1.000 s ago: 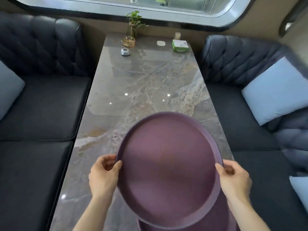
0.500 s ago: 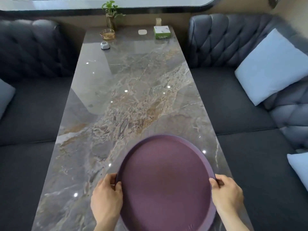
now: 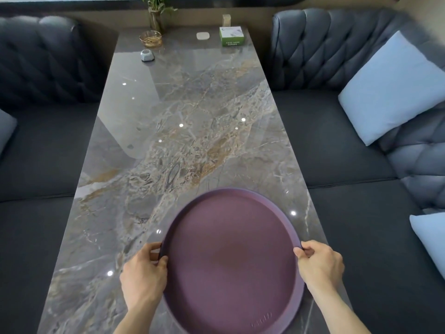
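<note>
The round purple tray point(image 3: 228, 256) lies between the hands: the left hand point(image 3: 143, 273) pinches its rim, and the right hand point(image 3: 321, 266) grips the opposite edge. To land it well on the marble table point(image 3: 183, 131), lower both sides level, then draw the fingers out sideways.

The left hand point(image 3: 144, 276) and the right hand point(image 3: 321, 266) are bare, with bare wrists point(image 3: 142, 303) and bare forearms point(image 3: 337, 309) running to the lower edge of the view. Any clothing lies beyond that edge. The fingers point(image 3: 152, 249) are slender with smooth knuckles; their nails are too small to make out clearly.
</note>
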Demonstrator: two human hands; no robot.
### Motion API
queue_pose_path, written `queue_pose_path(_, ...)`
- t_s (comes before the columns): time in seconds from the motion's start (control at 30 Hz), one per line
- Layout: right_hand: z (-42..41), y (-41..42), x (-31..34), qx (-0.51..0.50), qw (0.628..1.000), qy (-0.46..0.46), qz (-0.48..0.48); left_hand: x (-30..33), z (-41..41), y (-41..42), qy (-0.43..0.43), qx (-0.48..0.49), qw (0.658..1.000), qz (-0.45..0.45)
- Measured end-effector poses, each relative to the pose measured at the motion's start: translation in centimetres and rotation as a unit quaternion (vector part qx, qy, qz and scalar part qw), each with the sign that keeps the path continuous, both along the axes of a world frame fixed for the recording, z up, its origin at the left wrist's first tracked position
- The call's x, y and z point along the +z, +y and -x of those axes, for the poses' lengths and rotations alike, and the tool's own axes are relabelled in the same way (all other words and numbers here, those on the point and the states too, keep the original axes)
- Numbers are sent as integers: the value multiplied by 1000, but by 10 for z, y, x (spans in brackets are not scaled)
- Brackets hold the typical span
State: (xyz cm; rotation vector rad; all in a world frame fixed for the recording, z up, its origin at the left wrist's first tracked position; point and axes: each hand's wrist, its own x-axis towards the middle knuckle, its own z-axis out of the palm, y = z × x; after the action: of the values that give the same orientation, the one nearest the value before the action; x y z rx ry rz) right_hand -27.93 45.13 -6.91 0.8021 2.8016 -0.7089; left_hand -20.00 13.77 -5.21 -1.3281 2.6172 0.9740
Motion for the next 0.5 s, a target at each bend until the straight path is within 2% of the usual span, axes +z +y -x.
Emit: queue_pose_path(0.5, 7, 0, 5, 4, 1000, -20, -9, -10, 4, -8, -11, -24, 999, 19)
